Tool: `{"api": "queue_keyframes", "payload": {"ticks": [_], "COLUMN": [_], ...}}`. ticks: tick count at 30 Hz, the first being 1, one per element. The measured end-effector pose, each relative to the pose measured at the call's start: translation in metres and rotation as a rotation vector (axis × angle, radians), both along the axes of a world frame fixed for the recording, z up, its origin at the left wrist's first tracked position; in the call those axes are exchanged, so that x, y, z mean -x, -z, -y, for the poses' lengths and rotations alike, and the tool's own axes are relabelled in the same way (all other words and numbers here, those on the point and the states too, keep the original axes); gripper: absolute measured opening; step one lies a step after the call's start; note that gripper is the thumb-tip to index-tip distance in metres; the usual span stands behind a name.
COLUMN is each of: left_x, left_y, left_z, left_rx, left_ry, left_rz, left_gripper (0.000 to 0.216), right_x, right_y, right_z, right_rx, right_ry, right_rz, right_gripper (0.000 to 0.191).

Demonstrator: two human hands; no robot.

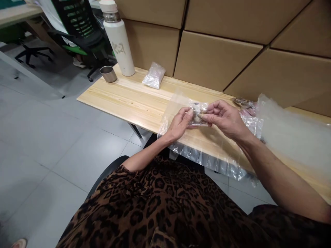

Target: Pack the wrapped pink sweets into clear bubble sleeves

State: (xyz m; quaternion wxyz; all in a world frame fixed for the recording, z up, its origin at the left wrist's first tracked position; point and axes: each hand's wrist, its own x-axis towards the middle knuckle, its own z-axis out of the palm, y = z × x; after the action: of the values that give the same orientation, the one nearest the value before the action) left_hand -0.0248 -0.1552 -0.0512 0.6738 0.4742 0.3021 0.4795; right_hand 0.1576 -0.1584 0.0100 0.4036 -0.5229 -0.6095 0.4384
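Observation:
Between my two hands is a small clear plastic bag (196, 107) with a pale printed label and brownish contents too small to name. My left hand (180, 123) grips its left side, thumb on top. The fingers of my right hand (225, 117) are closed on its right side. Under the hands, a larger clear plastic sheet (174, 103) lies over the wooden table (124, 103) and hangs past its front edge. More small clear packets (254, 125) lie right of my right hand, partly hidden by the arm.
Cardboard boxes (214, 62) are stacked along the table's back. A white bottle (119, 44), a metal cup (108, 74) and a filled clear packet (154, 75) stand or lie at the left end. Translucent bags (292, 134) cover the right side. An office chair (80, 27) is beyond, with a person seated.

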Motion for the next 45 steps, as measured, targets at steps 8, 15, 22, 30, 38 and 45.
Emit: {"api": "queue_keyframes", "payload": {"ticks": [8, 15, 22, 30, 38, 45], "left_x": [0.005, 0.013, 0.02, 0.067, 0.087, 0.079], "left_y": [0.005, -0.001, -0.002, -0.031, -0.03, -0.029], "left_z": [0.005, 0.011, 0.012, 0.004, -0.032, -0.039], "left_rx": [-0.046, -0.081, -0.04, -0.531, -0.371, -0.322], "left_ry": [0.058, 0.068, 0.153, -0.315, -0.29, -0.271], "left_rz": [-0.009, 0.012, -0.009, -0.585, -1.352, -1.146], "left_gripper": [0.049, 0.048, 0.06, 0.058, 0.053, 0.011], "right_x": [0.009, 0.006, 0.012, -0.012, 0.0, 0.017], "right_y": [0.022, 0.019, 0.015, -0.036, -0.04, 0.001], "right_z": [0.014, 0.027, 0.034, 0.016, -0.002, -0.027], "right_rx": [-0.011, 0.105, 0.071, -0.118, 0.081, 0.435], "right_ry": [0.113, -0.032, -0.054, -0.05, 0.035, 0.338], "right_rz": [-0.084, -0.178, -0.163, 0.749, 0.676, -0.014], "right_gripper": [0.053, 0.034, 0.025, 0.026, 0.025, 0.036]}}
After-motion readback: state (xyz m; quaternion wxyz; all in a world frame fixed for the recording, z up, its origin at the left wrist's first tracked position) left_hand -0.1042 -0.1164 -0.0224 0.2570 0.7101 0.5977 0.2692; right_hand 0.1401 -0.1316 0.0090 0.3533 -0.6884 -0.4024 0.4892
